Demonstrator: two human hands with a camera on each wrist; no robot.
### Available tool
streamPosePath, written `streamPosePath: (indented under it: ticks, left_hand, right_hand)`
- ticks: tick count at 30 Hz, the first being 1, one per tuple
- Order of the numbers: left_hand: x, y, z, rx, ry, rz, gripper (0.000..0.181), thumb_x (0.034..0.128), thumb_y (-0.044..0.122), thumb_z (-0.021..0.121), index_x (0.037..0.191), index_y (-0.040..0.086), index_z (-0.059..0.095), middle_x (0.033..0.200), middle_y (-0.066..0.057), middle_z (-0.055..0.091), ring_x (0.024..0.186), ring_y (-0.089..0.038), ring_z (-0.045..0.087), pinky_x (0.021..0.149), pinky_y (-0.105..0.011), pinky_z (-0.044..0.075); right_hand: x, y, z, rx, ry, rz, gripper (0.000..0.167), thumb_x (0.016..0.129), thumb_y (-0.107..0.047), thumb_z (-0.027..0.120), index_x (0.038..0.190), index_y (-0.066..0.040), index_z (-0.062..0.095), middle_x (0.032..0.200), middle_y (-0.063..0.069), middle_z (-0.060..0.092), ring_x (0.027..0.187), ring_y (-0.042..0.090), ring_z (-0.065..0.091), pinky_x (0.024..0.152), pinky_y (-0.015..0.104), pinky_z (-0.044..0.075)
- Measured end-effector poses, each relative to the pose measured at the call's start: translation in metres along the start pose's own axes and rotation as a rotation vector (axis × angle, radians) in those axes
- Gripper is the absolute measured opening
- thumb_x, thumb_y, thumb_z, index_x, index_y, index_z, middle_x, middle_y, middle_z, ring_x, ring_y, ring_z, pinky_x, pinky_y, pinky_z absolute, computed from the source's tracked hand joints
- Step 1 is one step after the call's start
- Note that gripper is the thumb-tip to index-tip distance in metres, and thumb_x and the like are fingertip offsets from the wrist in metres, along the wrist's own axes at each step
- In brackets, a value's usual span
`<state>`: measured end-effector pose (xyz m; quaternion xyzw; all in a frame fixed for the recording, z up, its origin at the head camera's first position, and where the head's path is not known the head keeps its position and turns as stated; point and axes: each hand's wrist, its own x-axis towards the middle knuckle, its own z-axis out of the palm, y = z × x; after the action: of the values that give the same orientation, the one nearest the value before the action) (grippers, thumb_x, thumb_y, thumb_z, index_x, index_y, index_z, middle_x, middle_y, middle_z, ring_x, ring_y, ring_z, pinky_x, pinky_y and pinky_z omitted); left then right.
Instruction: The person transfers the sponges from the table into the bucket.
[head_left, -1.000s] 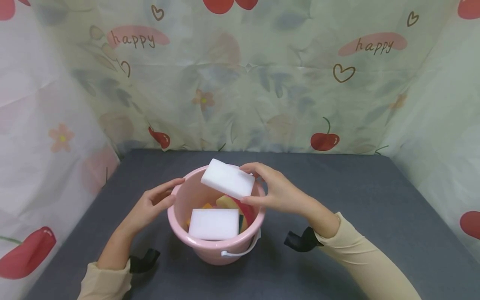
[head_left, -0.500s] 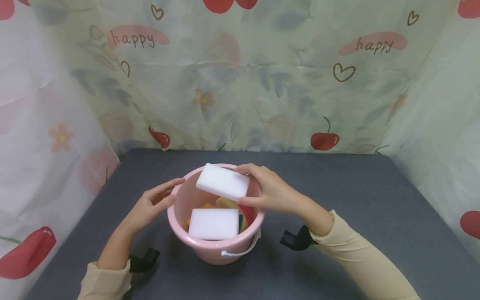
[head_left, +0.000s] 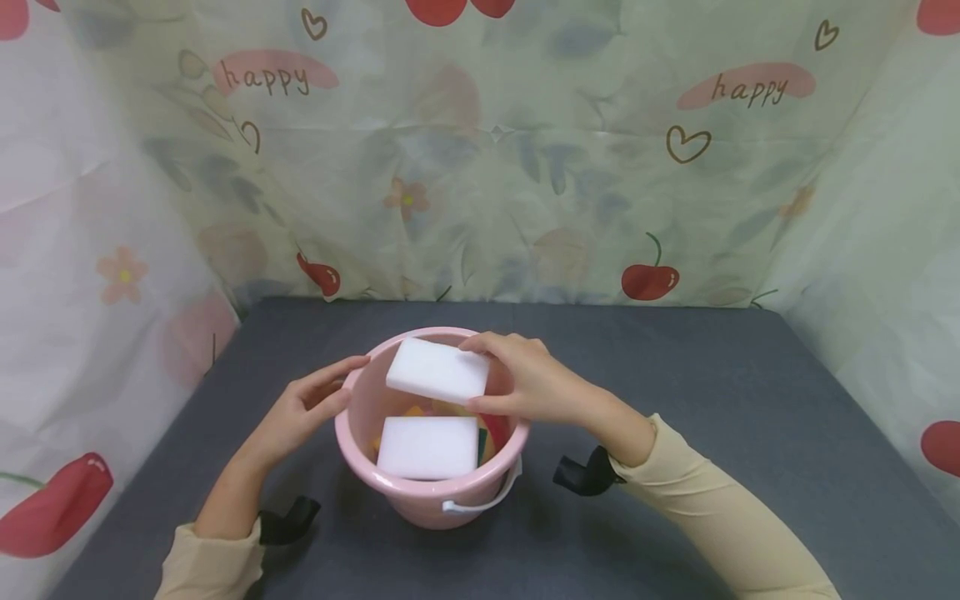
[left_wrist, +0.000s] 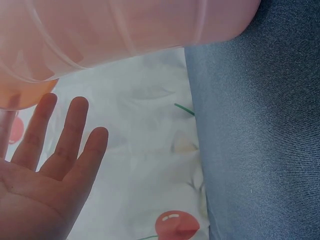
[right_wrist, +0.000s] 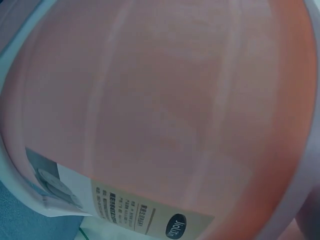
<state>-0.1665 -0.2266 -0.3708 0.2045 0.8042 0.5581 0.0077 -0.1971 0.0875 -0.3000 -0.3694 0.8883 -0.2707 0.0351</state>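
Observation:
A pink bucket (head_left: 420, 510) stands on the dark table. My right hand (head_left: 534, 379) holds a white block-shaped sponge (head_left: 437, 370) by its right end, thumb below and fingers above, tilted over the bucket's mouth. Inside, near the front wall, lies another white sponge (head_left: 427, 448). Behind and beside it show parts of red, yellow and dark green things, mostly covered. My left hand (head_left: 296, 415) touches the left rim with thumb and forefinger. The left wrist view shows its other fingers (left_wrist: 71, 131) extended beside the bucket wall (left_wrist: 130, 22). In the right wrist view, the bucket (right_wrist: 150, 100) hides the right hand's grip.
The bucket's pale handle (head_left: 487, 500) hangs down at its front right. A printed label (right_wrist: 135, 210) is on the bucket's side. Dark table surface (head_left: 675, 367) surrounds the bucket, and a patterned cloth (head_left: 495, 208) rises behind and at both sides.
My right hand has moved left and slightly down with the white sponge, which now sits lower over the bucket's mouth and less tilted. My left hand has stayed at the rim.

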Motion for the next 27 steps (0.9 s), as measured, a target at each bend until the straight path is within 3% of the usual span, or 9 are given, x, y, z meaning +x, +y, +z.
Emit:
streamPosePath:
  ticks: [6,14,27]
  left_hand:
    - [0.0003,0.0008,0.0002,0.009,-0.001,0.002,0.045,0.0957,0.015,0.05,0.14,0.011,0.042,0.138,0.01,0.048,0.116,0.009,0.05,0.089,-0.015,0.045]
    - [0.0007,-0.0007,-0.0002,-0.008,-0.005,0.018,0.045,0.0956,0.012,0.049,0.14,0.008,0.042,0.133,0.02,0.048,0.116,0.009,0.05,0.089,-0.015,0.045]
    - [0.0015,-0.0001,0.0001,-0.02,-0.011,0.026,0.045,0.0958,0.011,0.049,0.14,0.005,0.041,0.132,0.022,0.047,0.117,0.01,0.048,0.09,-0.014,0.045]
  right_hand:
    - [0.0014,-0.0005,0.0011,-0.027,-0.015,-0.011,0.06,0.079,-0.03,0.073,0.132,-0.014,0.048,0.118,0.0,0.06,0.105,0.023,0.051,0.095,0.049,0.031]
    - [0.0054,0.0004,0.0034,-0.064,-0.035,-0.021,0.059,0.08,-0.032,0.072,0.131,-0.016,0.047,0.119,-0.001,0.06,0.105,0.022,0.052,0.097,0.048,0.028]
    - [0.0088,-0.0008,0.0038,-0.098,-0.067,-0.031,0.06,0.08,-0.03,0.073,0.132,-0.015,0.048,0.121,0.0,0.06,0.108,0.023,0.052,0.096,0.049,0.028]
